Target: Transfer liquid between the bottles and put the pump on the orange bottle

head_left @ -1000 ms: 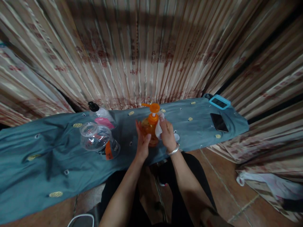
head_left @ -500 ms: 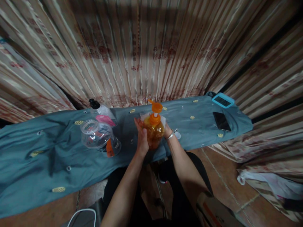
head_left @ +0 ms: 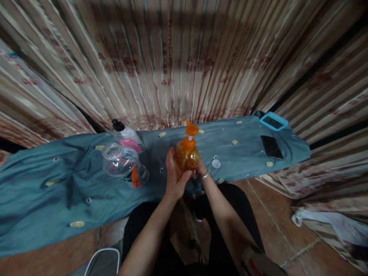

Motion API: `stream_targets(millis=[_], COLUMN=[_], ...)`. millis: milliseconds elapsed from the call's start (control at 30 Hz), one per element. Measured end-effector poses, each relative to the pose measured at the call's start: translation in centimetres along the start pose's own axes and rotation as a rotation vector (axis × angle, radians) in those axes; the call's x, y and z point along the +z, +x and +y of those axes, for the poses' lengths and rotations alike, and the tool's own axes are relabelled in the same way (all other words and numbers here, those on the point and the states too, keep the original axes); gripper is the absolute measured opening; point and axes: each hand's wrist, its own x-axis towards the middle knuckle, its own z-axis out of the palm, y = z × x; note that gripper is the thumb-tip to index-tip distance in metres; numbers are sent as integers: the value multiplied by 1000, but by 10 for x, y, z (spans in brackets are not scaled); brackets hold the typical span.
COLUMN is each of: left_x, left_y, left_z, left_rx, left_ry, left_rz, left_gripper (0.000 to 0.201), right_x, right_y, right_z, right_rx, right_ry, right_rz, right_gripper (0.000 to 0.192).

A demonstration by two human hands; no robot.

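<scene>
A pump bottle (head_left: pixel 187 158) of see-through amber plastic with an orange pump head is upright between my hands, over the near side of the cloth-covered surface. My left hand (head_left: pixel 176 176) wraps its left side, thumb across the lower front and fingers along the side. My right hand (head_left: pixel 201 168), with a silvery bracelet at the wrist, closes on its lower right side; its fingertips are hidden behind the bottle. To the left stand a clear wide-mouthed plastic jar (head_left: pixel 119 163) with an orange label and a clear bottle (head_left: pixel 130 138) with a black pump and pink label.
A teal patterned cloth (head_left: pixel 155 188) covers the long narrow surface. On its right lie a white disc (head_left: pixel 216 164), a black phone (head_left: pixel 271 147) and a blue-framed digital clock (head_left: pixel 273 121). Pleated curtains (head_left: pixel 178 57) hang close behind. Tiled floor (head_left: pixel 267 203) shows below.
My left thumb has moved lower across the bottle's front. The white tissue-like piece seen behind the bottle is now out of sight. The view has shifted slightly.
</scene>
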Motion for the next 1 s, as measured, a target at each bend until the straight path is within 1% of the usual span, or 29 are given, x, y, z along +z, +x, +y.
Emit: stream_targets(millis=[33,100,200,300,367,467,567,667,700,733,767,833,900,1000], left_x=[2,7,13,12,10,7,8,10,9,9,8,6,3,1], left_y=[-5,-11,-9,1,9,18,23,24,24,24,24,25,25,24], left_z=[2,5,7,8,9,9,5,1,-1,-2,-3,-5,-6,-6], left_rx=[12,-2,-77,-154,-157,-140,-155,-168,-170,-169,-163,-138,-106,-62], left_ry=[71,129,45,-69,-109,-135,-141,-156,-162,-159,-145,-87,-25,20], left_rz=[-27,-24,-13,-7,-9,-2,38,52,56,65,76,102,119,97], left_gripper=[94,105,114,123,126,121,108,99,98,98,99,103,102,94], right_x=[-2,-3,2,7,9,11,15,19,20,20,19,17,15,13], right_y=[-1,-5,-9,-4,5,21,34,35,32,27,21,9,0,4], right_z=[-4,-14,-39,-70,-87,-100,-91,-67,-59,-51,-45,-36,-34,-43], right_rx=[37,103,142,130,100,72,85,126,136,144,151,157,159,139], right_ry=[24,70,138,207,230,238,217,179,165,141,141,115,100,74], right_rz=[-23,-66,-100,-107,-94,-86,-94,-103,-107,-114,-109,-107,-96,-59], right_gripper=[37,36,35,37,37,38,38,36,46,74,35,37,35,35])
